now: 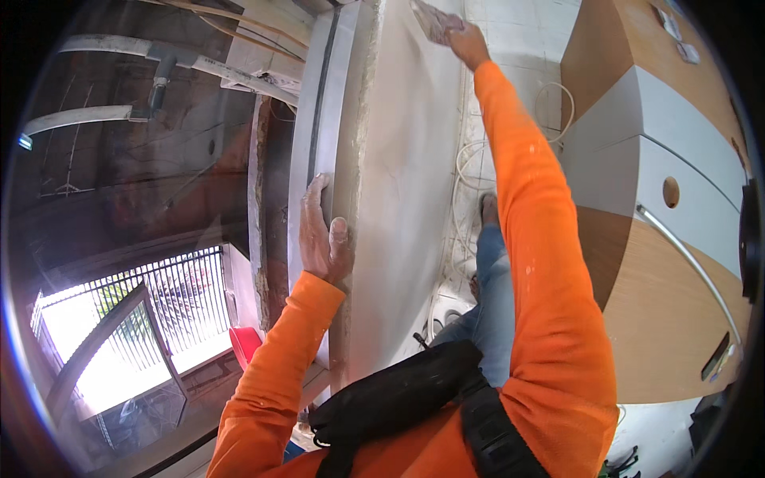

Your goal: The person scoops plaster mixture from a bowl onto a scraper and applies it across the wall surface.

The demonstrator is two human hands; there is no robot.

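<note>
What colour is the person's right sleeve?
The right sleeve is orange with pale specks, seen best in the head view.

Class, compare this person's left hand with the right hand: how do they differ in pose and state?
The left hand holds no tool, its fingers extended; the right hand grips a flat tool. The left hand is nearer the body, at the edge of the pale wall; the right hand stretches farther out. Both emerge from orange sleeves.

Daylight glares through the grille (182, 296); edges bend near the dark rim.
</note>
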